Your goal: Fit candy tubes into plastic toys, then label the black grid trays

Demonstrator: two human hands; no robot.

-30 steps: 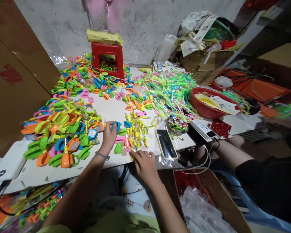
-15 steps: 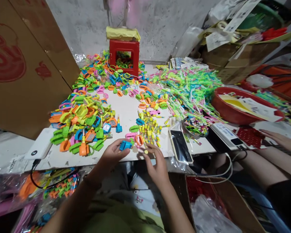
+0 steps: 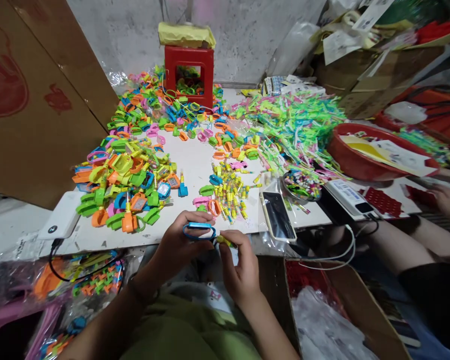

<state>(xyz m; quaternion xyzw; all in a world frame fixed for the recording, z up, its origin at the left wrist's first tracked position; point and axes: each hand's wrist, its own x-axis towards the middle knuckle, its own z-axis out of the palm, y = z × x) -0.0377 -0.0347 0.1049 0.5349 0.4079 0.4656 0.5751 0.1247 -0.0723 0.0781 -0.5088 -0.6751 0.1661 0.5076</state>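
- Blue plastic ring piece (image 3: 199, 231) sits pinched in the left hand (image 3: 180, 245), fingers curled round it from above and below, held just off the near edge of the white table (image 3: 195, 165).
- Right hand (image 3: 240, 265) is closed in a fingertip pinch on a small yellow part (image 3: 225, 241), whose tip is touching or nearly touching the ring's right end; whether it is seated in the ring cannot be told.
- Judged from how things lie, this one piece is mid-assembly: both parts are in hand and brought together, but the join does not look finished.
- Left of the hands, a heap of toy pieces (image 3: 123, 180) in orange, green, blue and yellow lies on the table; several seem to carry a small stem, so these may be finished ones.
- Much looks left to do: loose coloured rings (image 3: 180, 112) spread toward the red stool (image 3: 188, 70) at the back, and a pile of small yellow parts (image 3: 230, 192) lies just beyond the hands.
- Beside that pile are a phone (image 3: 278, 216) in a clear sleeve, a small bowl of beads (image 3: 302, 184) and a red basin (image 3: 363, 160).
- Another person's hand (image 3: 448, 200) rests at the far right, well apart from this work.
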